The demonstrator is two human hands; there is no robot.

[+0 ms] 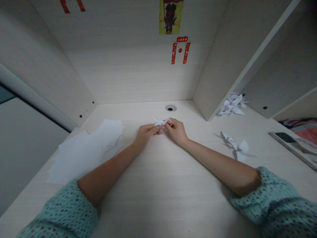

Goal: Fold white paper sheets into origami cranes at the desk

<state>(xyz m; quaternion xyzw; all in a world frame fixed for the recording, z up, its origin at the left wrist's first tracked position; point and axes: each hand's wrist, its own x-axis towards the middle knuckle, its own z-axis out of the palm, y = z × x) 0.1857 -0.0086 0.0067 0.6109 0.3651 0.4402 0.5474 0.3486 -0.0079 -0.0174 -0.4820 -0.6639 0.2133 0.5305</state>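
Note:
A small white folded paper crane [160, 122] is held between my two hands above the desk, near its far side. The fingers and thumb of my left hand [148, 132] pinch it from the left. From the right, my right hand [176, 130] has its fingers closed on the other side of the crane. Thin pointed tips stick out at the upper left and upper right of the paper. My fingers hide its lower part.
White paper sheets [81, 153] lie overlapping on the left. Folded cranes [239, 148] lie to the right, and a pile of folded paper [232, 105] sits beyond the upright divider [223, 72]. A round cable hole [170, 108] is behind my hands. A phone [286, 137] lies far right.

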